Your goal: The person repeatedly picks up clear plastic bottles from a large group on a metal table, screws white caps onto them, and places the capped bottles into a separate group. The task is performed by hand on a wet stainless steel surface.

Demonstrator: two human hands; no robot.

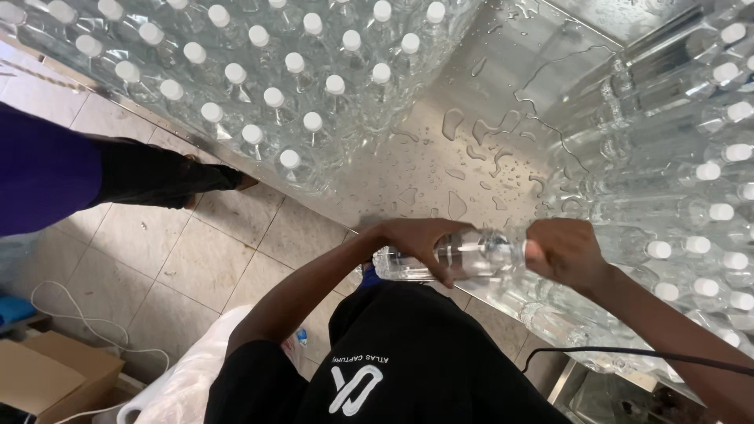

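**Both hands on one clear bottle at the counter's edge**

The left hand (420, 243) has its fingers (440, 271) curled over the body of a clear plastic bottle (471, 255), which lies sideways just above the near edge of the counter (471, 133). The right hand (561, 251) is wrapped tightly around the bottle's cap end, so the cap itself is hidden.

The counter is shiny metal, wet with drops and small puddles. A crowd of upright white-capped bottles (259, 86) stands at its far left; more bottles lie stacked on their sides (691, 196) at the right, caps facing outward.

Below is a pale tiled floor (188, 259), with a cardboard box (55, 373), a white cable (78, 314) and another person's dark-clothed leg (165, 177).
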